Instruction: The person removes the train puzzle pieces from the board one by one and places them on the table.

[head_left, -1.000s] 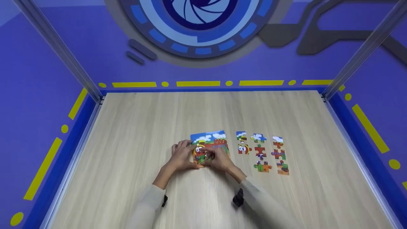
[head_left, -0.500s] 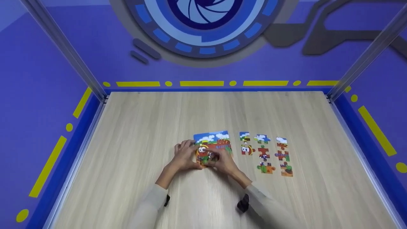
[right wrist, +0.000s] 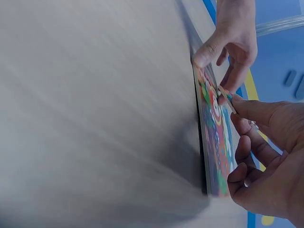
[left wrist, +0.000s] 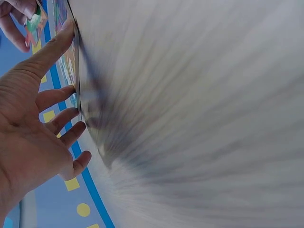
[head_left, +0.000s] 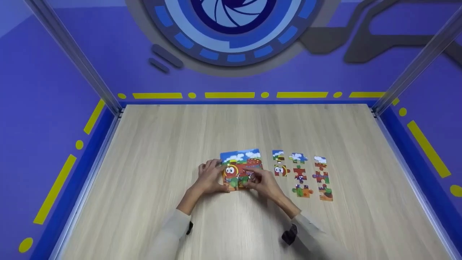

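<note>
A square puzzle board [head_left: 230,157] lies on the table, printed with a red cartoon train under a cloudy sky. My left hand [head_left: 208,177] rests at its left side, thumb at the front corner and fingertips along the edge. Over the board's front right part is my right hand [head_left: 265,183], pinching a small puzzle piece [right wrist: 227,98] between thumb and index finger. Green and orange show on that puzzle piece [left wrist: 35,27] in the left wrist view, where it is tilted. The right wrist view shows the puzzle piece above the board [right wrist: 219,137]; its fingers partly cover it.
Several loose puzzle pieces [head_left: 299,172] lie in three columns to the right of the board. The pale wooden table [head_left: 173,133] is bounded by blue-purple walls [head_left: 231,85] at the back and sides, with metal posts [head_left: 415,61] at the corners.
My right hand has shifted right across the board, still pinching the puzzle piece, so the train's face is now uncovered. My left hand keeps its place at the board's left edge.
</note>
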A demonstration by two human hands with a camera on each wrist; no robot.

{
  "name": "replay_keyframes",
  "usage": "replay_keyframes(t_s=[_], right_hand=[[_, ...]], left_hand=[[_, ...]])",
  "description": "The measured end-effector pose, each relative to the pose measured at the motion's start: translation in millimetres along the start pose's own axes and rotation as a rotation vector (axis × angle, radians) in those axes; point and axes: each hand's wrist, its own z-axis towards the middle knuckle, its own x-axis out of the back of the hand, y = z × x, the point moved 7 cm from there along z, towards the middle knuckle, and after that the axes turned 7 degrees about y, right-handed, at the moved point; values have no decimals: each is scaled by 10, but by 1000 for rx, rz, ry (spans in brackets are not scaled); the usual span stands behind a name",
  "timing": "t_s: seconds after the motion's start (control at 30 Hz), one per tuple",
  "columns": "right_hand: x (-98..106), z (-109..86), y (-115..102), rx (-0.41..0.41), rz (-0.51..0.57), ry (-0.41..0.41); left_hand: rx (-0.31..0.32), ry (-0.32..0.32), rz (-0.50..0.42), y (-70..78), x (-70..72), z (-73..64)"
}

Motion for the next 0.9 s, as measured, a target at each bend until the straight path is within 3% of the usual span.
replay_keyframes(t_s=[0.7,0.9], right_hand=[[433,-176,244,-31,-83,-25],[589,-276,338,1,-141,-25]], left_hand=[[9,-10,13,28,-4,5],[0,-4,34,26,-3,2]])
